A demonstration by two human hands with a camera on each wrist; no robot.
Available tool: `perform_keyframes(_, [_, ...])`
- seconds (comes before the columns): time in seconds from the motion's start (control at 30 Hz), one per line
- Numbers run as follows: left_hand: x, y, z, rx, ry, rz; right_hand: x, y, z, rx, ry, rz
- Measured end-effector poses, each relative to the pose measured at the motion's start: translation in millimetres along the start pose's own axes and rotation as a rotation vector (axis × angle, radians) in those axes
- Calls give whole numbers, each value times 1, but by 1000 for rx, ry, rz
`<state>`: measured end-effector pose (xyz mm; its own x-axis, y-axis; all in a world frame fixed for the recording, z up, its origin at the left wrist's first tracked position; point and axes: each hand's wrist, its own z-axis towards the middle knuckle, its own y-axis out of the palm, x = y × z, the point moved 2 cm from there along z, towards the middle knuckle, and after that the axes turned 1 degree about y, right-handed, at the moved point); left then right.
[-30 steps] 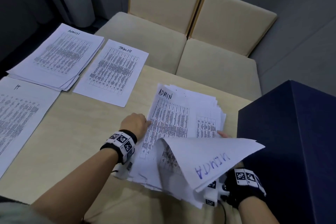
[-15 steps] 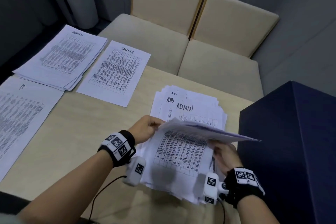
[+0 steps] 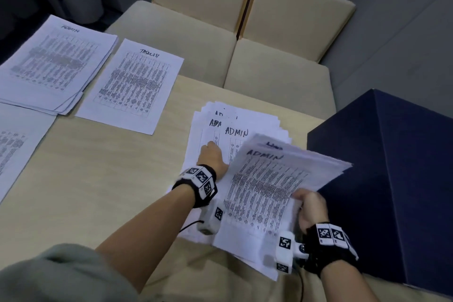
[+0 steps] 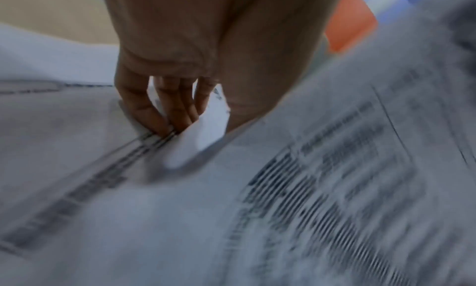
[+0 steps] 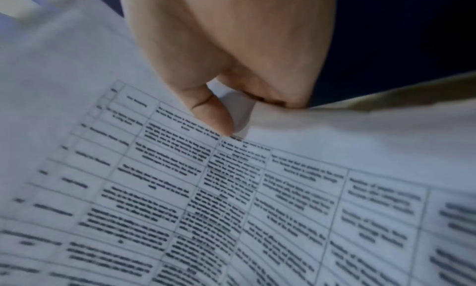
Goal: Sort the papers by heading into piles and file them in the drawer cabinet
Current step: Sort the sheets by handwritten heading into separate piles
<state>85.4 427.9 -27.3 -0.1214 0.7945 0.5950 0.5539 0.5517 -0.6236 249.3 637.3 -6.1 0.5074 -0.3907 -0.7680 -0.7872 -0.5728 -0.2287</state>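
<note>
A sheaf of ADMIN sheets (image 3: 277,186) is pinched at its right edge by the right hand (image 3: 311,211), lifted over the unsorted stack (image 3: 235,127), which the left hand's (image 3: 212,158) curled fingers (image 4: 154,107) press; bare table (image 3: 103,174) lies leftward

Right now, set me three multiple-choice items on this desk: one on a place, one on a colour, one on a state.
1. Where does the TASKLIST sheet lie?
A. right of the far ADMIN pile
B. on the chairs
C. under the box

2. What colour is the box?
A. orange
B. dark navy
C. white

3. What is the right hand doing?
A. resting flat on the table
B. hanging idle
C. gripping a lifted bundle of papers

Answers: A, it sits just right of that pile; B, its faces are navy; C, thumb over the sheets, bundle raised off the stack.
</note>
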Motion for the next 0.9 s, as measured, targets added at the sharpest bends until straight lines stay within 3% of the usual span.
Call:
perform_keyframes(0.1, [7, 6, -10, -19, 165, 205, 2, -10, 2, 24, -48, -74])
perform_keyframes(0.2, [1, 4, -13, -28, 369, -43, 0, -14, 1, 0, -87, -46])
perform_keyframes(0.3, [-10, -9, -15, -124, 416, -264, -3, -8, -3, -102, -117, 22])
perform_keyframes(0.37, [-14, -19, -20, -196, 397, -404, -1, -3, -3, -154, -150, 67])
perform_keyframes(0.43, [-18, -25, -21, -183, 325, -513, 5, 1, -2, -182, -162, 114])
perform_keyframes(0.47, [-20, -28, -20, -115, 276, -520, 7, 2, -3, -183, -162, 135])
perform_keyframes(0.57, [-36, -37, -12, 289, 21, -324, 7, 10, -5, -144, -144, 159])
perform_keyframes(0.6, [-39, -38, -12, 337, -57, -259, 7, 12, -1, -121, -138, 160])
perform_keyframes(0.67, [-44, -31, -11, 253, -137, -150, 8, 14, 9, -69, -151, 158])
perform_keyframes(0.73, [-43, -22, -12, 136, -116, -13, 7, 14, 15, -76, -191, 145])
perform_keyframes(0.83, [-41, -15, -13, 137, 36, 149, 2, 19, 11, -251, -203, 53])
perform_keyframes(0.9, [-44, -15, -14, 139, 153, 107, 0, 19, 11, -259, -190, 31])
